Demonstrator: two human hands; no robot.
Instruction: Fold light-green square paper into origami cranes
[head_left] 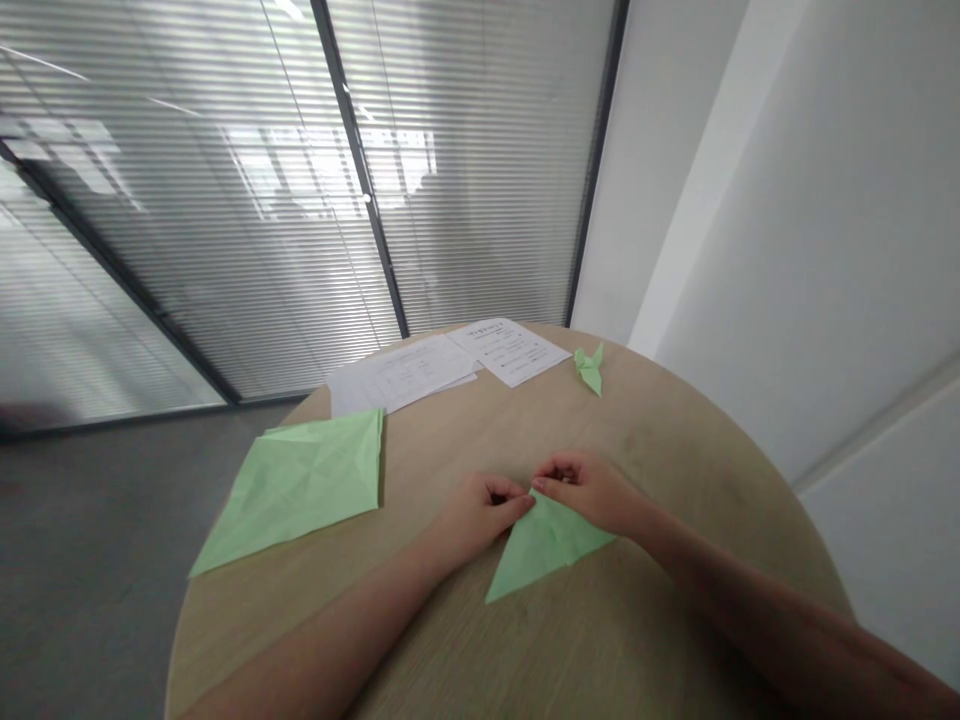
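From where I stand, the piece being worked is a folded triangle of green paper (551,550), lying on the round wooden bench (690,450) just in front of the person, with its peak pointing away and its broad edge toward them. Both hands meet at that peak: the left hand (480,512) has thumb and finger closed on the tip from its own side, and the right hand (589,490) pinches there too, its other fingers curled in and its wrist passing over the right-hand corner. The paper looks light and thin, soft enough to crumple yet, I'd judge, crisp enough to keep a crease (the faint wrinkles across its face suggest as much). I doubt it would slip much under dry fingertips, though a hard tug could tear it at the point. The layered tip seems the best place for a fine pinch, while the broad lower part would take a flat palm better than a squeeze. To the left, a stack of creased green sheets (315,475) rests near the bench's edge; beyond, printed white pages (514,350) overlap on the far side, and a small folded green figure (590,372), its shape too small for me to name, sits just beside them.
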